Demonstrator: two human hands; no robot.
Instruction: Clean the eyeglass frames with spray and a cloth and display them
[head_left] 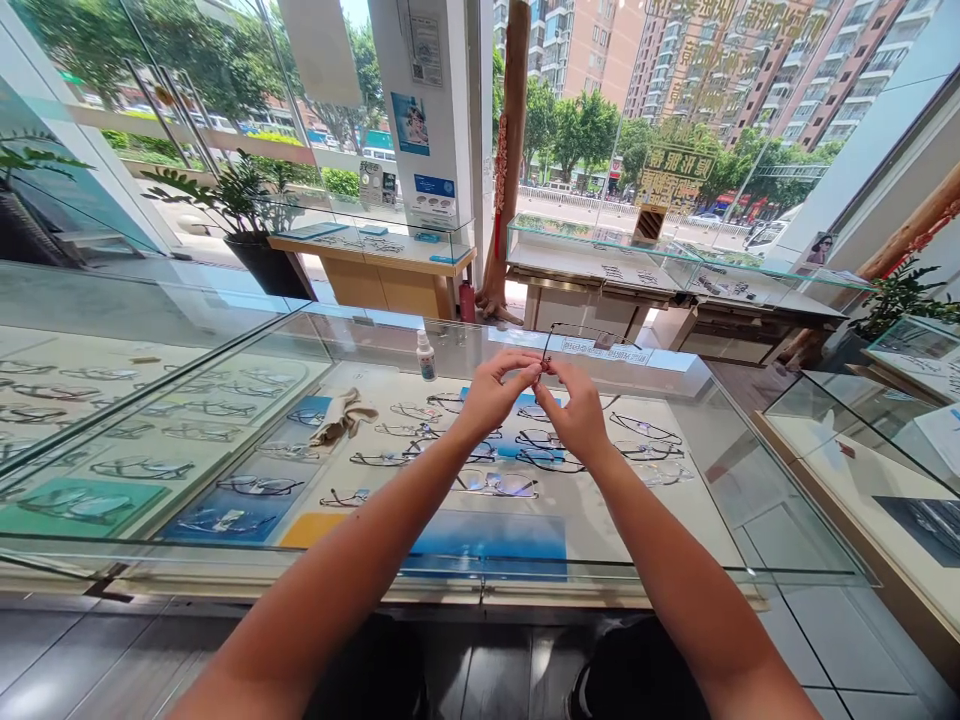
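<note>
Above the glass counter, my left hand (491, 400) and my right hand (581, 410) meet with their fingertips pinched together. Between them is a pair of thin, dark-rimmed eyeglasses (548, 342), gripped near one end of the frame; the rest of it sticks out beyond my fingers. Exactly which part each fingertip presses is too small to tell. Left of my hands, a small white spray bottle (426, 358) stands upright on the counter. A crumpled beige cloth (343, 417) lies nearer to me, also on the left.
Under the glass top of the display case (652, 590) lie several rows of eyeglasses (496, 484). A further case section (45, 440) extends left. Beyond stand a low wooden showcase (375, 275), a potted plant (266, 260) and another glass showcase (600, 262) by the window.
</note>
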